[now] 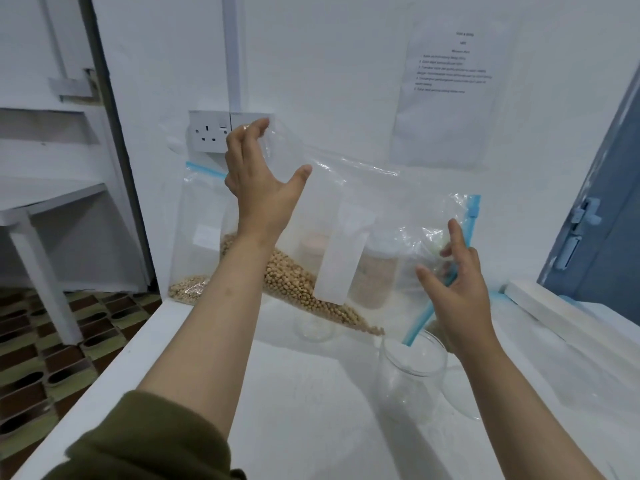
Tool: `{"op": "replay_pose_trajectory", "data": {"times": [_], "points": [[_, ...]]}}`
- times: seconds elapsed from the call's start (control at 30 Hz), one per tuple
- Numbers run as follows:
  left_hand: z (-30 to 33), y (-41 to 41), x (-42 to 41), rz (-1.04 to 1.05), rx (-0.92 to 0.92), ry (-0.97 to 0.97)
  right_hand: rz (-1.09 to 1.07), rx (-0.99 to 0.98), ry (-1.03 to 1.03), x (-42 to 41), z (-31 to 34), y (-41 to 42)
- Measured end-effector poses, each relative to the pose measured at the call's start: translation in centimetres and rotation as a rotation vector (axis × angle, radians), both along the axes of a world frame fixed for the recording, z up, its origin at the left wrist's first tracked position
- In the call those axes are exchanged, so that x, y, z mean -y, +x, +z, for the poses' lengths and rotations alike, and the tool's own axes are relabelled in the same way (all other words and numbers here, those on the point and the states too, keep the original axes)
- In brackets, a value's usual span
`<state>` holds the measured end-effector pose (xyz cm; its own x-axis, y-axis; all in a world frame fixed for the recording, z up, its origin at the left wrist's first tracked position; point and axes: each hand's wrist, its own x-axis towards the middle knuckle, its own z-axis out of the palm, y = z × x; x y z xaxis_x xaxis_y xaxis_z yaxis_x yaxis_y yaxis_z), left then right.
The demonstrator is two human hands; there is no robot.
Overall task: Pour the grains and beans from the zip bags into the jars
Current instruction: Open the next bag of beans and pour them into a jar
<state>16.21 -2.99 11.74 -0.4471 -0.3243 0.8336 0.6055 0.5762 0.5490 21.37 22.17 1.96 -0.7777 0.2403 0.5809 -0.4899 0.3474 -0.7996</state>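
Observation:
A large clear zip bag hangs tilted above the white table. My left hand grips its raised bottom corner. My right hand pinches the blue zip edge at the lower right. Tan beans lie in a slanted band inside the bag, running down toward the opening. Just under that opening stands an open glass jar, which holds nothing visible.
A second zip bag with beans in its bottom leans on the wall at the left. Two jars of pinkish grain show through the held bag. Another clear glass vessel stands mid-table, and one right of the open jar. A white board lies far right.

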Motion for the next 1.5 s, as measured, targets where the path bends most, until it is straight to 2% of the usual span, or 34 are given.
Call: {"op": "replay_pose_trajectory", "data": {"times": [0.93, 1.5], "points": [[1.0, 0.2, -1.4, -0.024, -0.020, -0.079, 0.011, 0.001, -0.127, -0.4, -1.8, 0.5], [0.9, 0.9, -2.3, -0.011, -0.023, -0.115, 0.062, 0.073, -0.185, -1.2, -2.3, 1.1]]}}
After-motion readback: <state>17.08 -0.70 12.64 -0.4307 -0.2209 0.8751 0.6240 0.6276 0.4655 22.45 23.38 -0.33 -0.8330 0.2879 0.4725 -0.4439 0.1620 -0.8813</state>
